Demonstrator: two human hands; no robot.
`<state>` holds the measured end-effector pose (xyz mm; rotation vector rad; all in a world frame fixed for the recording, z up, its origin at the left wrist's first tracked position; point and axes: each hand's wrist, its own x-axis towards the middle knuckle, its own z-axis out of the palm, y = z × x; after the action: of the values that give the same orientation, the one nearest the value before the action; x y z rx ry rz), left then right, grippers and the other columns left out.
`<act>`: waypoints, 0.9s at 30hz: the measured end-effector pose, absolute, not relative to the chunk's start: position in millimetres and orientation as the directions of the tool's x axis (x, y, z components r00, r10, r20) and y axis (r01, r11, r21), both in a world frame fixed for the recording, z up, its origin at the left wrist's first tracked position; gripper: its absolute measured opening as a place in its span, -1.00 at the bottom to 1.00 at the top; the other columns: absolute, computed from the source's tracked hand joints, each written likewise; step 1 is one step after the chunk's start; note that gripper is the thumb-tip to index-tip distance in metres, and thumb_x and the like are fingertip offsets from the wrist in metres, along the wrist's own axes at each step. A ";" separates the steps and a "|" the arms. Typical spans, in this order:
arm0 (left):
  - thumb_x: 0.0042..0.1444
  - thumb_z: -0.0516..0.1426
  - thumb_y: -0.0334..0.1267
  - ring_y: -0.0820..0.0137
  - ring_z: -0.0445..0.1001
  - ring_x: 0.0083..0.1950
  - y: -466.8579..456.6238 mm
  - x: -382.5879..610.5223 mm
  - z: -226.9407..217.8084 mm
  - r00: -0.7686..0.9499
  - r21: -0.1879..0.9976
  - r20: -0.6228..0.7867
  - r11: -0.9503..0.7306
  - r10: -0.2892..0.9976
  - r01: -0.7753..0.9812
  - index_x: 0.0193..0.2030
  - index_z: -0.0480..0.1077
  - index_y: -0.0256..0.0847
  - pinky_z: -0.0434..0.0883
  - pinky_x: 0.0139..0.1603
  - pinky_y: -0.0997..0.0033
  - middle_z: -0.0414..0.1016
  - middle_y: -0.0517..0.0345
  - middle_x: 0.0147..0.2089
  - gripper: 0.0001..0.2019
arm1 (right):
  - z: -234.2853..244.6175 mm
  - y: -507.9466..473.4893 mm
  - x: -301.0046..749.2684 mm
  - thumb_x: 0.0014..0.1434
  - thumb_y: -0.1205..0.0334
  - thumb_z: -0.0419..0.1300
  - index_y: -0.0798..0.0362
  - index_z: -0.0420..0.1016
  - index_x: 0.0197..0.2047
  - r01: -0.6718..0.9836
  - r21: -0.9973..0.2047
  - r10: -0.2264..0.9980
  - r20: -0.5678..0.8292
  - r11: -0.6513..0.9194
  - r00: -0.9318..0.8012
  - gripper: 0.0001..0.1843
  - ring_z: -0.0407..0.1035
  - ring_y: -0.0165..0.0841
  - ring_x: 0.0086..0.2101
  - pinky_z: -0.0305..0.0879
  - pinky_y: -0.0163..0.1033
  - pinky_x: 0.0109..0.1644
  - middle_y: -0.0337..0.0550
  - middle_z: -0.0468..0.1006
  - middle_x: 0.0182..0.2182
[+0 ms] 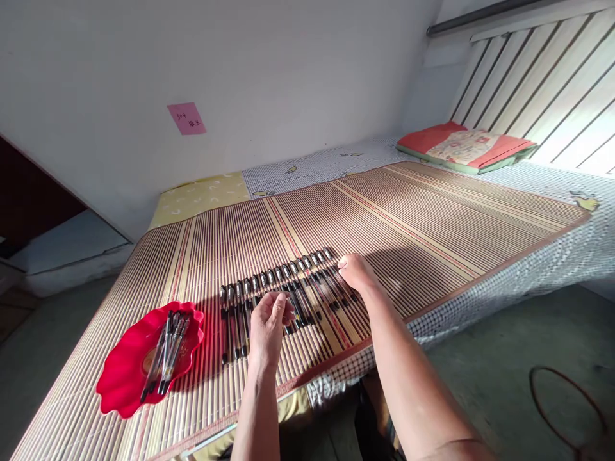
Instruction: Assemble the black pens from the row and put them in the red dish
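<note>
Many black-capped clear pens (293,294) lie side by side in a slanting row on the bamboo mat (408,218), caps toward the wall. At the row's right end, my right hand (356,272) is closed, its fingertips pinched at the upper end of a pen. Over the row's middle hovers my left hand (270,317), fingers curled and thumb pressed in; whatever it may hold is hidden. It covers part of several pens beneath. To the left, a red scalloped plate (118,368) bears a loose pile of more pens (168,349).
Folded red and green bedding (466,147) lies at the far right by a slatted headboard (542,83). A pink note (186,119) is stuck on the white wall. Checked cloth (480,314) hangs over the bed's front edge. A thin hoop (567,403) stands low at right.
</note>
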<state>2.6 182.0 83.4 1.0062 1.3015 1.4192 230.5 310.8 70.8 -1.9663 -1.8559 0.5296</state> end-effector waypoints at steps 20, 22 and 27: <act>0.16 0.31 0.18 0.44 0.47 -0.42 182.8 2.9 79.9 -0.222 0.997 -0.044 0.027 0.974 -0.079 -0.19 0.57 -0.24 0.39 -0.40 0.49 0.55 0.13 -0.38 -0.55 | 85.2 302.1 226.4 0.25 0.51 0.12 0.16 0.67 -0.37 0.892 -0.445 0.996 -0.072 -0.077 0.050 -0.70 0.38 -0.37 -0.51 0.01 -0.25 -0.48 -0.03 0.66 -0.40; 0.16 0.31 0.18 0.46 0.46 -0.43 183.8 3.0 78.8 -0.212 0.996 -0.040 0.023 0.976 -0.082 -0.19 0.57 -0.25 0.38 -0.40 0.50 0.54 0.15 -0.39 -0.55 | 85.3 301.9 226.2 0.25 0.51 0.13 0.16 0.68 -0.36 0.898 -0.433 0.996 -0.068 -0.080 0.056 -0.71 0.40 -0.37 -0.50 0.01 -0.26 -0.48 -0.02 0.68 -0.39; 0.08 0.34 0.21 0.49 0.42 -0.49 184.3 7.1 82.5 -0.234 0.994 -0.037 0.011 0.971 -0.110 -0.26 0.54 -0.27 0.33 -0.46 0.53 0.53 0.16 -0.44 -0.51 | 86.6 302.5 225.5 0.28 0.40 0.17 0.12 0.73 -0.28 0.907 -0.415 0.998 -0.047 -0.067 0.052 -0.74 0.52 -0.30 -0.37 0.09 -0.27 -0.41 0.04 0.73 -0.29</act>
<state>7.1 184.3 82.5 0.9881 1.3090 1.4124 225.5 302.5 86.6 -2.0587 -1.9349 0.4717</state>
